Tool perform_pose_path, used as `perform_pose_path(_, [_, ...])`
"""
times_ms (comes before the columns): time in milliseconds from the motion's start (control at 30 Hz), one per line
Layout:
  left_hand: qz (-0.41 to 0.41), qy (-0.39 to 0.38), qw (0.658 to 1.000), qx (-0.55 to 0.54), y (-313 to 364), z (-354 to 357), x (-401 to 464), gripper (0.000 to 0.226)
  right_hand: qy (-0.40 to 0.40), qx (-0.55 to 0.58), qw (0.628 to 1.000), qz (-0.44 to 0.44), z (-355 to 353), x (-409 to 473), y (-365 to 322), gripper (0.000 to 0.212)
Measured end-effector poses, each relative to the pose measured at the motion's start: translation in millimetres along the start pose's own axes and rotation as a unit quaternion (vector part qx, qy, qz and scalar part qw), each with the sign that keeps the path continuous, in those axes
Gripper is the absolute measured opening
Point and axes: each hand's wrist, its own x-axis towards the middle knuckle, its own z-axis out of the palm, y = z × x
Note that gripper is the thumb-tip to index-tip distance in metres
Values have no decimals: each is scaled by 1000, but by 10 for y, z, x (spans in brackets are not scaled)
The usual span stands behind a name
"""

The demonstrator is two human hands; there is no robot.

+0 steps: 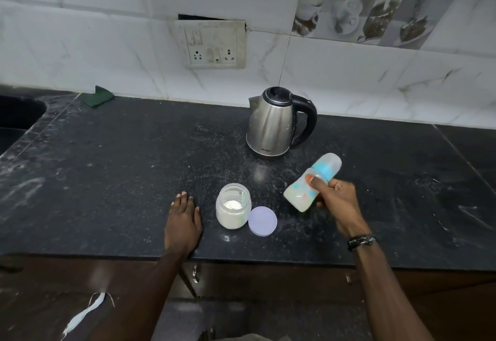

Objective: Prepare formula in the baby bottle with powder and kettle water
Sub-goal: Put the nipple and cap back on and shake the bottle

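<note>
1. my right hand (pixel 338 201) is wrapped round the baby bottle (pixel 312 182), thumb across its front, fingers curled behind, holding it in the air above the desk (pixel 120 168).
2. the bottle is tilted, its capped top pointing toward 1 o'clock and its base toward 7 o'clock; the lower part looks milky, and the cap is on over a blue collar.
3. my left hand (pixel 183 222) lies flat on the desk near the front edge, fingers straight and together, holding nothing.
4. the powder jar (pixel 233 206) stands upright and open just at 3 o'clock of my left hand, not touching it; white powder and a pale green scoop handle show inside.
5. the jar's lid (pixel 262 221) lies flat on the desk, touching or just beside the jar at its 4 o'clock.
6. the steel kettle (pixel 277 123) stands at 12 o'clock of the jar, well apart, lid shut, black handle to 3 o'clock, spout to 9 o'clock.
7. a green cloth (pixel 98 96) sits at the back of the desk toward 10 o'clock, against the tiled wall; a socket plate (pixel 214 45) is on the wall above.
</note>
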Motion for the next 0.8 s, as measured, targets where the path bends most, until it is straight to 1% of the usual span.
perform_pose_path(33, [0,1,1000,0,-1,1,-7,49,-40,-21,999,3,-20,-1,-8,20])
perform_pose_path(67, [0,3,1000,0,-5,-1,-8,49,-98,-43,994,9,-33,-13,-6,21])
perform_pose_path(100, [2,5,1000,0,-10,-5,-5,49,-135,-58,989,11,-43,-30,5,22])
perform_pose_path(133, [3,4,1000,0,-12,-6,0,49,-125,-52,991,6,-43,-34,12,24])
perform_pose_path(200, [1,1,1000,2,-14,6,3,49,-46,-13,999,-12,-56,-24,-15,20])
perform_pose_path(233, [0,-2,1000,4,-16,12,-3,49,-40,-8,999,-11,-78,-6,-25,16])
perform_pose_path(267, [1,-2,1000,5,-15,14,-9,49,-71,-22,997,-5,-100,5,-37,14])
perform_pose_path(333, [4,4,1000,5,-15,2,-4,49,-156,-113,981,2,-142,3,-55,21])
perform_pose_path(367, [4,5,1000,4,-10,-4,0,49,-149,-152,977,-7,-149,6,-55,27])
perform_pose_path(400, [4,5,1000,3,-5,-9,3,49,-116,-166,979,-25,-159,20,-60,31])
perform_pose_path(433, [3,4,1000,3,-2,-7,0,49,-91,-164,981,-43,-170,38,-68,33])
perform_pose_path(467, [3,4,1000,3,-1,-4,-5,49,-91,-160,982,-49,-179,54,-79,35])
perform_pose_path(567, [5,6,1000,3,-6,-1,-9,49,-156,-203,967,-9,-192,52,-128,31])
perform_pose_path(633, [4,6,1000,3,-9,-5,-5,49,-110,-256,960,-27,-186,59,-157,32])
perform_pose_path(667, [4,5,1000,4,-9,-7,-6,49,-98,-258,960,-43,-181,70,-163,33])
perform_pose_path(700, [4,4,1000,4,-9,-6,-7,49,-108,-248,961,-52,-174,74,-165,36])
perform_pose_path(733, [5,5,1000,5,-5,-8,-5,49,-131,-237,962,-44,-170,70,-174,37])
perform_pose_path(767, [5,6,1000,5,-3,-8,-3,49,-153,-239,958,-27,-171,64,-178,35])
perform_pose_path(800, [4,6,1000,5,-2,-8,-1,49,-158,-256,953,-23,-173,66,-172,34])
